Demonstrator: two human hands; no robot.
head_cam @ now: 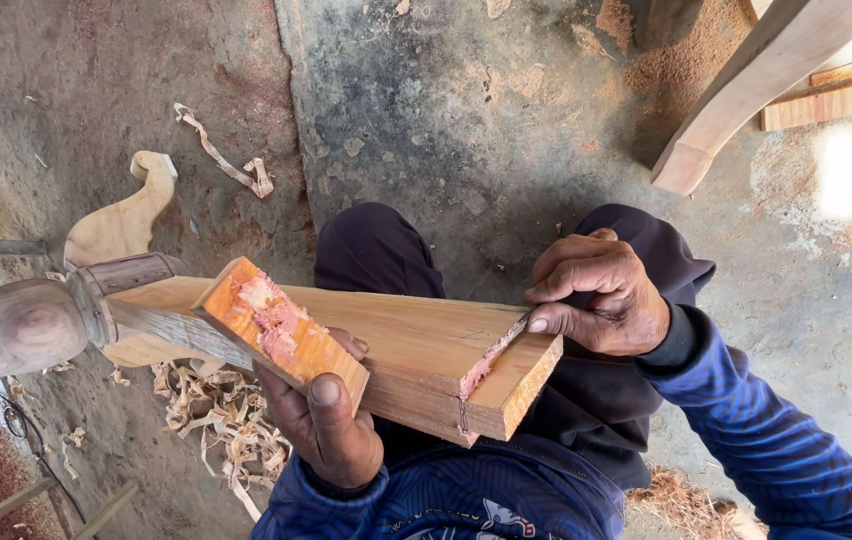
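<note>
1. Left hand (331, 425): at 6 o'clock in the head view. We note its fingers wrapped from below around a small block (281, 330), thumb pressed on the block's near end. The grasp is firm.

2. Block: short orange-brown piece of wood, its top face smeared with pinkish paste. It lies across the plank (416, 355), touching it, tilted from 10 o'clock down to 4 o'clock.

3. Plank: pale wood, running from 9 o'clock toward 3 o'clock over our lap. Its cut end at about 4 o'clock carries a stripe of the same pink paste (486, 362).

4. Right hand (601, 295): at 3 o'clock, just past the plank's end. We record fingers clenched on a thin blade (514, 330), its tip touching the pasted edge. What kind of tool it is, we cannot tell.

5. Turned post (26, 325): dark rounded wood at 9 o'clock, meeting the plank's far end.

6. Scroll piece (126, 220): pale curved cut-out on the floor at 10 o'clock, behind the post.

7. Shavings (216, 420): curled heap on the floor at 7 o'clock, beside the left hand.

8. Leg (746, 85): pale shaped timber at 1 o'clock, well apart from both hands.
</note>
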